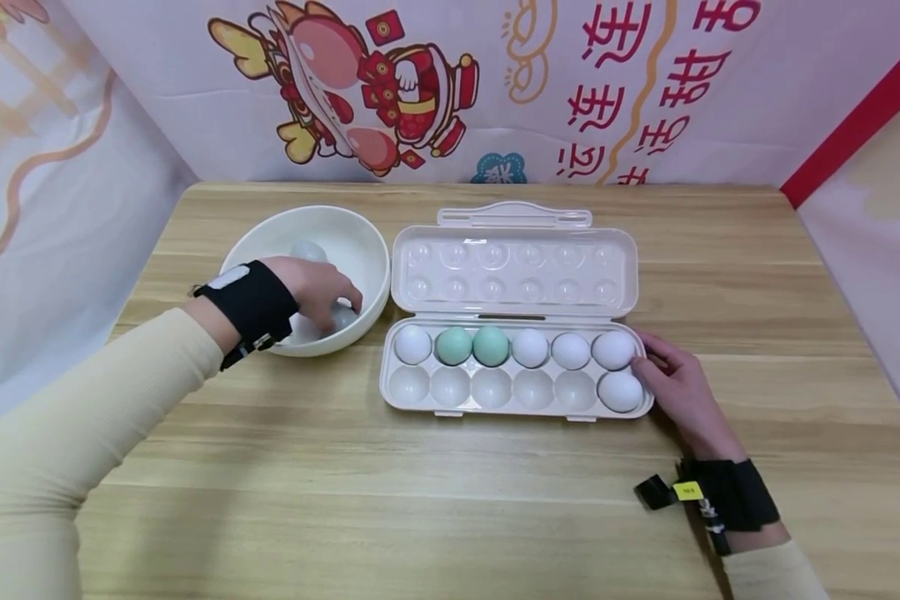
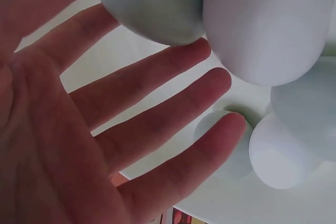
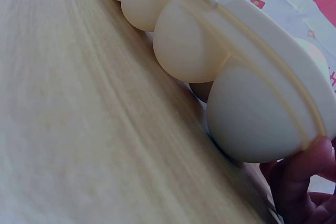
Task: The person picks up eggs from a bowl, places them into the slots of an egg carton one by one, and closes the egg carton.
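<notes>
One left hand (image 1: 313, 287), fingers spread, angles down into the bowl (image 1: 371, 246) at frame left, touching a grey-green egg (image 2: 163, 6); the right hand (image 1: 678, 387), from lower right, pinches the right end of the egg carton (image 1: 491, 388) at frame centre.

Your left sleeve (image 1: 82, 433) is plain cream, creased towards the near end, and meets a wide black wristband (image 1: 258, 304) bearing a pale patch (image 1: 228, 277) and a small metallic fitting (image 1: 264, 342). Your right sleeve (image 1: 772, 573) matches; its black cuff (image 1: 738, 496) carries a yellow label (image 1: 687, 491) with dark print, beside a black tab (image 1: 654, 492).
</notes>
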A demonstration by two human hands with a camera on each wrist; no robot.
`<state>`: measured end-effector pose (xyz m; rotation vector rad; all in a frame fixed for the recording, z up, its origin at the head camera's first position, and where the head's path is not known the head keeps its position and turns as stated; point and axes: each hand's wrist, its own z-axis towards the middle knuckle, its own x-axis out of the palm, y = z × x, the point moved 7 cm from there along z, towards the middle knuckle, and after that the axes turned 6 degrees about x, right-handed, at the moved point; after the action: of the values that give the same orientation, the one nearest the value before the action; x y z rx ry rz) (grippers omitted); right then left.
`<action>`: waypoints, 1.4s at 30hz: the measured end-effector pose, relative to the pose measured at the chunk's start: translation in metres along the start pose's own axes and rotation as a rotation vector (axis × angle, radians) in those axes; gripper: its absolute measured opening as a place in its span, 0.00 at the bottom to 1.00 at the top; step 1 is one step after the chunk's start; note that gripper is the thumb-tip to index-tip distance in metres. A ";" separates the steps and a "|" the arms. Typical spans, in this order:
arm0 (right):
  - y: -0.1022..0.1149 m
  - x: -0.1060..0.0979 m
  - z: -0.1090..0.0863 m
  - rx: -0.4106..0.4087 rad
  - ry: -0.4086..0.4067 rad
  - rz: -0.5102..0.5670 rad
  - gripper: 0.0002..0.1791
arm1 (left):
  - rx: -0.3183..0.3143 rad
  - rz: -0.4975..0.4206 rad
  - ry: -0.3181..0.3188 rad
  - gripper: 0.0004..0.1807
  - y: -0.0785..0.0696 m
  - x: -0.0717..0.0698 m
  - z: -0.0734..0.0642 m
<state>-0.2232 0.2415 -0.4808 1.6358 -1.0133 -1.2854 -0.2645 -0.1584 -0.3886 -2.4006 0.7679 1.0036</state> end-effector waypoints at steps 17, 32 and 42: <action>0.000 0.001 -0.001 0.006 0.008 -0.007 0.24 | -0.006 -0.015 -0.143 0.11 0.000 -0.012 -0.012; 0.001 0.001 -0.002 0.008 0.001 -0.036 0.24 | -0.025 0.052 -0.266 0.20 -0.011 -0.031 -0.020; -0.001 0.000 0.000 0.012 -0.015 -0.010 0.24 | 0.017 0.154 -0.360 0.18 -0.025 -0.042 -0.018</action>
<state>-0.2234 0.2419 -0.4817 1.6445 -1.0255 -1.3022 -0.2641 -0.1364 -0.3412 -2.0839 0.8287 1.4334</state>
